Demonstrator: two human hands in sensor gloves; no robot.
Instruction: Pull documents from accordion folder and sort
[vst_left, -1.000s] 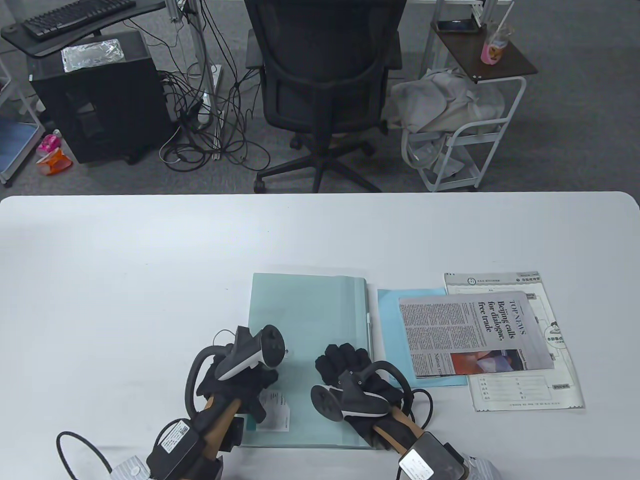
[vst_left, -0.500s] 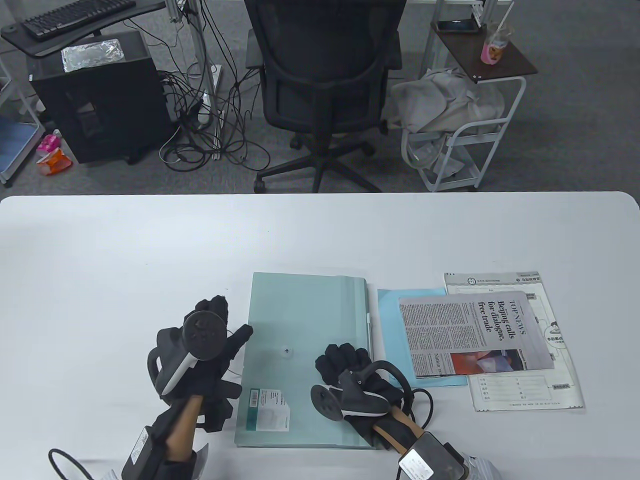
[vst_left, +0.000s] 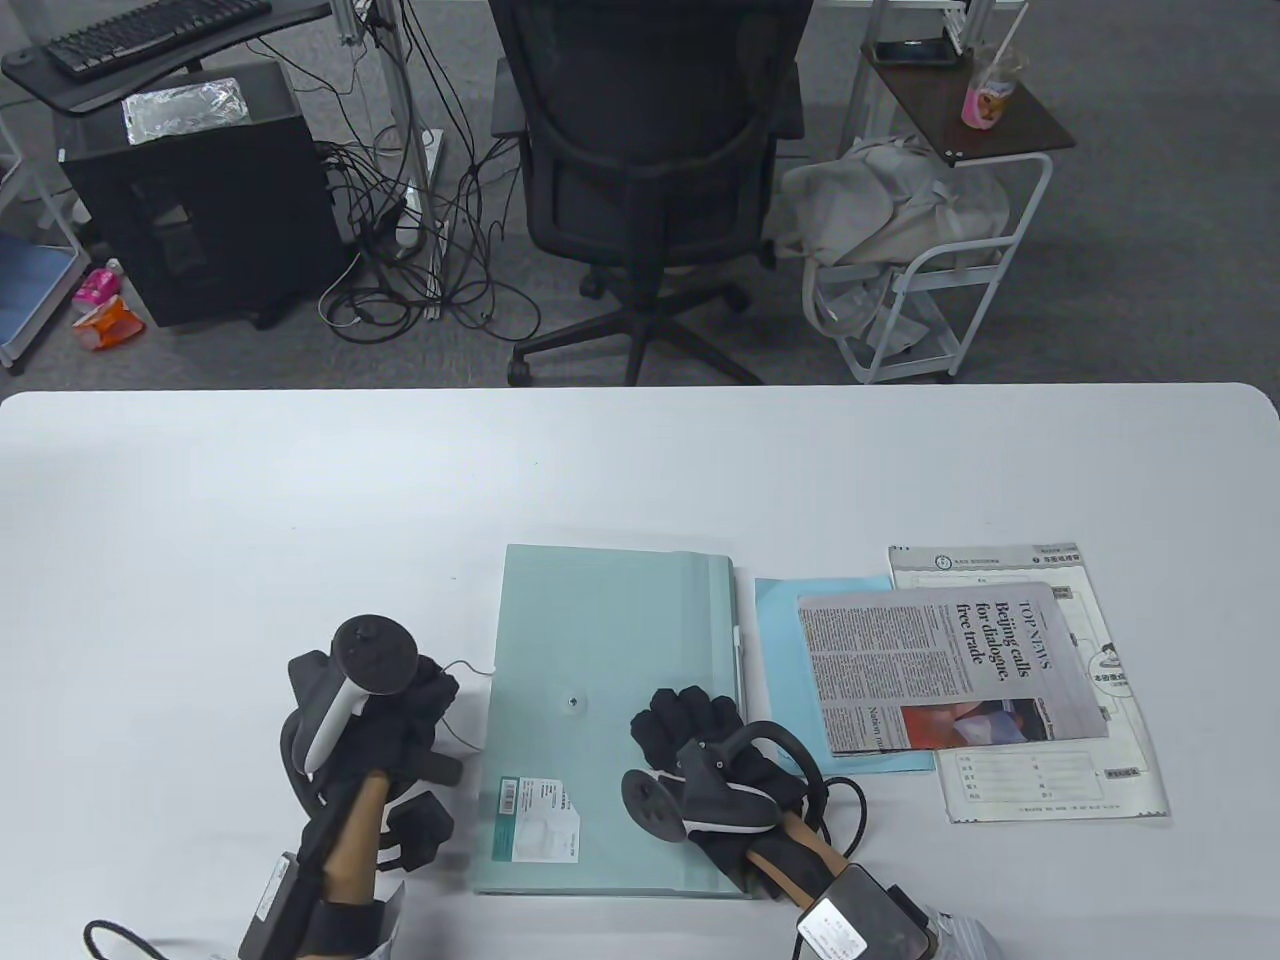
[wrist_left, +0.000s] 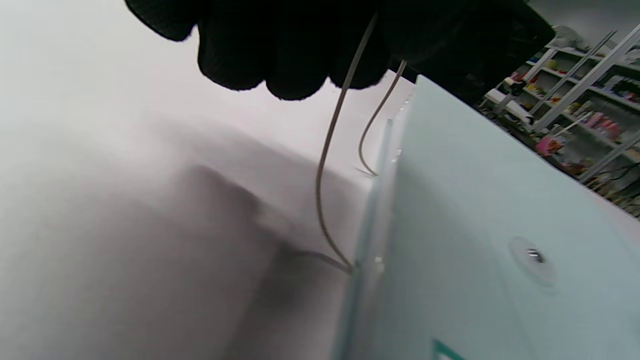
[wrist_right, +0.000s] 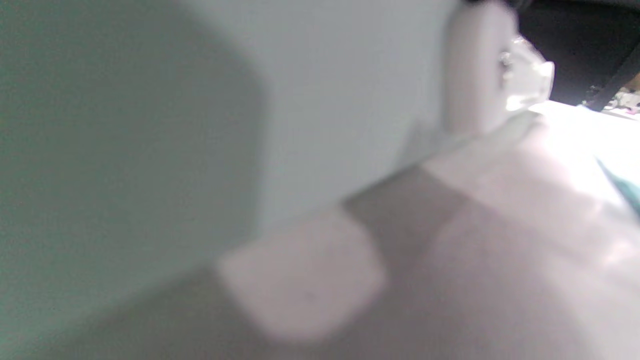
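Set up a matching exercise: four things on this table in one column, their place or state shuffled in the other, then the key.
1. accordion folder
2. newspaper
3. left hand
4. right hand

A. rests on the folder
B. holds the elastic cord beside the folder's left edge
C. lies on a blue sheet
D. flat on the table, closed

Pairs: 1-D, 2-C, 3-B, 4-A
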